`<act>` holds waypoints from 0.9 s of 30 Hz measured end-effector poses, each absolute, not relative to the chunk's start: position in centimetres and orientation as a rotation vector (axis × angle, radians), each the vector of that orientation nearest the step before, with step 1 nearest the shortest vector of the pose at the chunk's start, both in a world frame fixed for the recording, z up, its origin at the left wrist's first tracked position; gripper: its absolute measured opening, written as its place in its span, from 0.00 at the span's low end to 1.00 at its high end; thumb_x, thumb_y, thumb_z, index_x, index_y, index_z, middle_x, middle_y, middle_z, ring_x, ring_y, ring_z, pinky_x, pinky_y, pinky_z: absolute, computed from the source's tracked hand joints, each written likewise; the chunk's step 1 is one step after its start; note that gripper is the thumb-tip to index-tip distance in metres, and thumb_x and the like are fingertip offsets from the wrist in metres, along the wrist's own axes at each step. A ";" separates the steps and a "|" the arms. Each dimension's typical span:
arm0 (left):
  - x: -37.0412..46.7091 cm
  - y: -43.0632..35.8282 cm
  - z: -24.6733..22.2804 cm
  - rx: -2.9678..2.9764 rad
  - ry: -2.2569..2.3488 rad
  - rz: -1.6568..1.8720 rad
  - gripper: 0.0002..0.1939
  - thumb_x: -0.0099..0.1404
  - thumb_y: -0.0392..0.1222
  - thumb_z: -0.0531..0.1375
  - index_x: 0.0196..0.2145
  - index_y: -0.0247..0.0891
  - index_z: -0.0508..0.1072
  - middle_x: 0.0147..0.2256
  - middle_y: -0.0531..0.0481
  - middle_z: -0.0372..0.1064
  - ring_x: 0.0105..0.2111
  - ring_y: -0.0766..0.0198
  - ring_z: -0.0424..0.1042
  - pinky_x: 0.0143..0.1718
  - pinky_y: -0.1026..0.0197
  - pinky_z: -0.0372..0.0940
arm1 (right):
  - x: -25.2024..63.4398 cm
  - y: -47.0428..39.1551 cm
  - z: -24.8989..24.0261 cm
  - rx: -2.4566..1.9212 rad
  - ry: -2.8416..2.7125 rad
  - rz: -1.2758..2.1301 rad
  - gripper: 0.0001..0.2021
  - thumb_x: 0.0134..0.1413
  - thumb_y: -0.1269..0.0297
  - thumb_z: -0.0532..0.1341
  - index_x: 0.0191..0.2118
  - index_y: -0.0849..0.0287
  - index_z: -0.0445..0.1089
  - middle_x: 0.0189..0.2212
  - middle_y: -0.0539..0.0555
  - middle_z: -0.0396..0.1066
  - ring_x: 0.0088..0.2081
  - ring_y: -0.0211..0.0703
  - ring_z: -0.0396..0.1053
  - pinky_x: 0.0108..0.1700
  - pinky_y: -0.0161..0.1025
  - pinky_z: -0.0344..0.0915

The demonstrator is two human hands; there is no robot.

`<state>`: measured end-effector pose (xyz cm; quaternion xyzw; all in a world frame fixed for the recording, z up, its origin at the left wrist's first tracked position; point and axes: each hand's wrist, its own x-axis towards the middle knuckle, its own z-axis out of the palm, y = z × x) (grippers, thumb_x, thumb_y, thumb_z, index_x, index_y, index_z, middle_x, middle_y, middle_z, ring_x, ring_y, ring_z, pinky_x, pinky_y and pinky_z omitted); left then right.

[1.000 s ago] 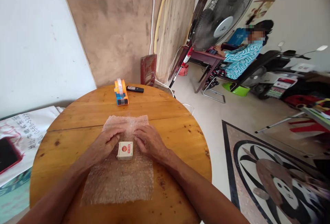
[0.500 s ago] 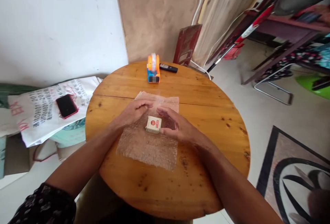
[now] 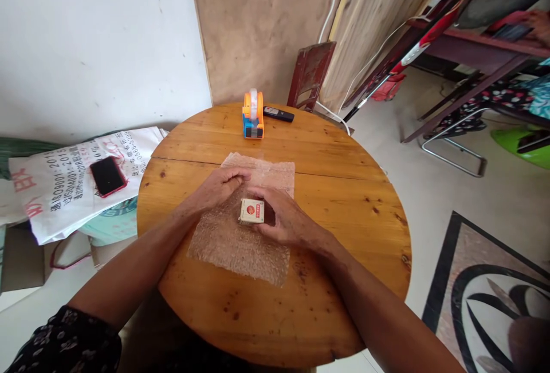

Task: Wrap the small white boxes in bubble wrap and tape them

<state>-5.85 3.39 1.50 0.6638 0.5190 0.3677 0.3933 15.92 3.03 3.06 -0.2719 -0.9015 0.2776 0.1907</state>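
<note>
On the round wooden table lies a sheet of bubble wrap (image 3: pixel 240 252), longer than it is wide. A small cream-coloured box (image 3: pixel 252 211) with a red round mark sits over its middle. My right hand (image 3: pixel 283 215) grips this box from the right, thumb on the near side and fingers on the far side. To the box's upper left, my left hand (image 3: pixel 221 187) rests over the wrap with its fingers loosely bent, holding nothing that I can see. A gap separates it from the box.
At the table's (image 3: pixel 344 218) far edge stands an orange and blue tape dispenser (image 3: pixel 253 114), beside a black remote-like object (image 3: pixel 279 114). A phone (image 3: pixel 108 176) lies on a white printed sack (image 3: pixel 69 172) at left. Behind the table is a dark red chair back (image 3: pixel 311 75). Another person sits far right.
My right hand has closed around the small box and turned it slightly. My left hand stays nearly in place. The whole view has shifted a little.
</note>
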 end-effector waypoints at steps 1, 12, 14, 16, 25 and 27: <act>-5.8 3.3 1.6 1.689 1.322 0.929 0.17 0.65 0.44 0.53 0.44 0.37 0.77 0.45 0.46 0.77 0.46 0.56 0.74 0.53 0.52 0.66 | 16.0 3.1 3.1 -0.755 -2.539 0.785 0.30 0.47 0.64 0.63 0.58 0.55 0.61 0.52 0.59 0.70 0.51 0.55 0.68 0.54 0.51 0.61; -5.6 3.2 1.9 1.707 1.372 0.917 0.18 0.65 0.44 0.52 0.45 0.34 0.77 0.45 0.44 0.77 0.46 0.55 0.73 0.53 0.51 0.65 | 17.2 3.5 3.6 -0.724 -2.675 0.768 0.38 0.46 0.67 0.63 0.65 0.60 0.53 0.61 0.66 0.62 0.60 0.59 0.61 0.59 0.57 0.58; -5.6 3.2 1.9 1.712 1.366 0.921 0.18 0.65 0.44 0.52 0.45 0.34 0.77 0.45 0.44 0.76 0.47 0.55 0.73 0.53 0.52 0.65 | 17.8 3.9 3.6 -0.735 -2.691 0.802 0.38 0.46 0.69 0.61 0.66 0.60 0.52 0.62 0.65 0.60 0.61 0.58 0.61 0.60 0.57 0.59; -5.7 3.3 1.8 1.721 1.359 0.928 0.18 0.65 0.45 0.52 0.44 0.35 0.77 0.45 0.45 0.76 0.46 0.55 0.73 0.53 0.52 0.65 | 18.3 4.3 3.5 -0.780 -2.688 0.811 0.37 0.47 0.71 0.59 0.66 0.60 0.53 0.63 0.65 0.60 0.61 0.57 0.61 0.60 0.57 0.59; -5.7 3.1 1.8 1.778 1.367 0.913 0.17 0.65 0.44 0.51 0.44 0.37 0.77 0.44 0.48 0.77 0.45 0.56 0.73 0.52 0.53 0.66 | 18.3 5.2 1.4 -0.853 -2.683 0.560 0.34 0.48 0.74 0.55 0.64 0.63 0.56 0.61 0.67 0.64 0.60 0.56 0.64 0.59 0.57 0.62; -5.6 3.1 1.8 1.778 1.369 0.917 0.17 0.65 0.44 0.51 0.44 0.37 0.77 0.44 0.48 0.77 0.45 0.56 0.73 0.52 0.53 0.66 | 18.3 5.2 1.3 -0.844 -2.677 0.546 0.34 0.47 0.73 0.56 0.64 0.61 0.57 0.60 0.66 0.64 0.59 0.56 0.64 0.59 0.57 0.62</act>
